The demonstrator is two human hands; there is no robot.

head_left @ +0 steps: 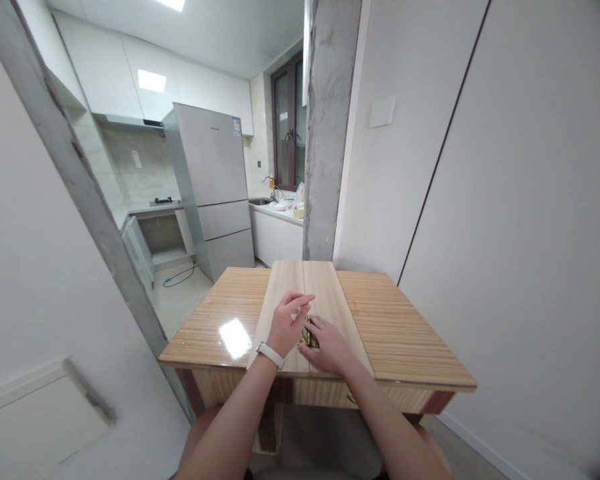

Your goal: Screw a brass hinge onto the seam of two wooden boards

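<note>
Two pale wooden boards (pixel 325 283) lie side by side on the table, a thin seam running between them. A gold-coloured metal hinge (pixel 304 339) rests across that seam, partly covered by my fingers. My right hand (pixel 330 347) is closed over the hinge, fingertips at its far edge and thumb at its near edge, against the boards. Just above and left of it, my left hand (pixel 287 323), with a white watch on the wrist, is raised with thumb and fingers drawn together. Whatever may be between those fingertips is too small to make out.
The wood-grain table (pixel 405 327) extends on both sides of the boards and has a drawer front below. Behind it stand a grey refrigerator (pixel 217 160) and a sink counter (pixel 280 227). A white wall (pixel 505 233) rises on the right. A cable (pixel 180 275) lies on the kitchen floor.
</note>
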